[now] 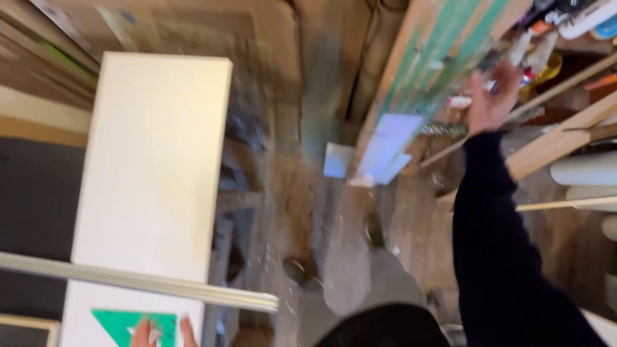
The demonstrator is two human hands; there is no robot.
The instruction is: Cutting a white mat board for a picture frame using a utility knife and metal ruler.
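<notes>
White panel (154,167), green triangle label (132,324) btm.

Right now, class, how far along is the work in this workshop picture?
Done: a long white board lies flat with a metal strip across it. In hand: the right hand reaches up into a cluttered shelf; left hand fingertips rest at the board's near end. Nothing gripped yet; blur hides details.

green triangular label (132,324) | on white panel (154,167) | bottom left

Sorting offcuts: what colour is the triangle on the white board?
Green triangle, on the white board; head view.
</notes>
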